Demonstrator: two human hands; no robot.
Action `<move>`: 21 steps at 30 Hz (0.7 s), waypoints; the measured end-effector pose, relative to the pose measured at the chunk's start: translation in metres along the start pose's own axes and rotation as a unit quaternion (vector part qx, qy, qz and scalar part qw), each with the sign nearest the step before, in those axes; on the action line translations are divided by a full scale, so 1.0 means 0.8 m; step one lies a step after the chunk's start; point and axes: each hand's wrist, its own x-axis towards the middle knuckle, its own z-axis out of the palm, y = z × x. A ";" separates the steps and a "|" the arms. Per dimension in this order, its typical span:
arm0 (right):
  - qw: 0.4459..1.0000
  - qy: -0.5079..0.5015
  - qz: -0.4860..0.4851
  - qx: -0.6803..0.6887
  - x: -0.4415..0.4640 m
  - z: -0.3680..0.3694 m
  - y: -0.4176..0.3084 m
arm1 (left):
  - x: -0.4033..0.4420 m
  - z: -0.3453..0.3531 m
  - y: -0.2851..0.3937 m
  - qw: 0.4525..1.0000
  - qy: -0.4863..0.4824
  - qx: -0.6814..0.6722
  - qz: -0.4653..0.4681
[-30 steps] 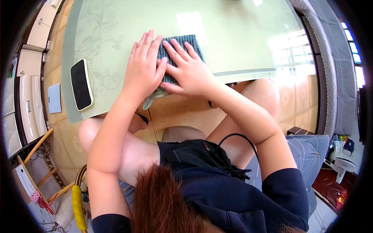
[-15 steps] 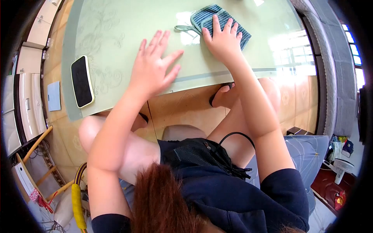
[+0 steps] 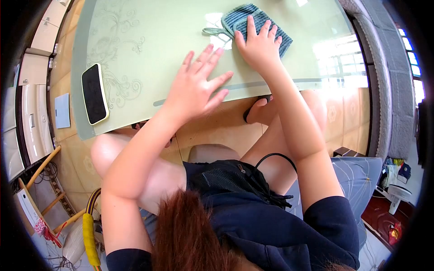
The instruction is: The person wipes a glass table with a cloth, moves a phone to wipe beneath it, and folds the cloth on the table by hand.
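Observation:
A blue-green striped cleaning cloth with a hanging loop lies on the glass-topped table. My right hand rests flat on the cloth, palm down, its fingers spread across the stripes. Left of it, near the table's front edge, my left hand is palm down with fingers apart and holds nothing. Whether its palm touches the glass I cannot tell. The cloth's loop points toward the left, just beyond my left fingertips.
A phone in a pale case lies at the table's left edge. On the tiled floor farther left is a light blue flat item. A grey sofa borders the right side. My knees are under the front edge.
My left hand has moved to the right and slightly toward me, closer to the cloth. My right hand and the cloth stay in almost the same place.

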 end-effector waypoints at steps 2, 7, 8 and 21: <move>1.000 0.016 -0.007 0.020 -0.001 0.003 0.000 | -0.002 0.000 -0.012 0.998 0.026 0.024 -0.043; 0.999 0.027 -0.016 0.026 -0.002 0.004 -0.001 | 0.004 -0.005 -0.046 0.989 0.058 0.068 -0.114; 0.999 0.026 -0.015 0.026 -0.002 0.004 -0.001 | 0.005 -0.005 -0.048 0.991 0.058 0.057 -0.111; 0.999 0.017 -0.016 0.028 -0.005 0.000 -0.005 | -0.006 -0.024 -0.024 1.000 0.017 -0.025 -0.001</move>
